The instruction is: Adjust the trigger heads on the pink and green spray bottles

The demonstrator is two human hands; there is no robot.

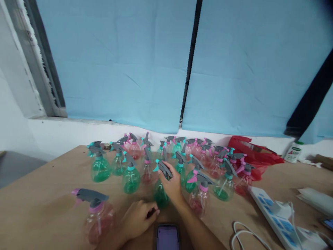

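Green spray bottle (160, 197) stands on the desk (44, 194), and the right hand (171, 185) has its grip clamped round the neck, right under the grey trigger head (164, 168). The left hand (139, 217) rests on the desk just front-left of that bottle with its fingers curled in, can't tell if the grip has anything in it. A phone (168, 238) lies just nearer than the bottle, 1 pink bottle (97, 217) sits off to its left, the crowd of bottles (182, 156) packs in behind it and there's a power strip (270, 211) to its right. Every bottle I can see already wears a head, so not much looks left. Whether this 1 is tight, no idea.
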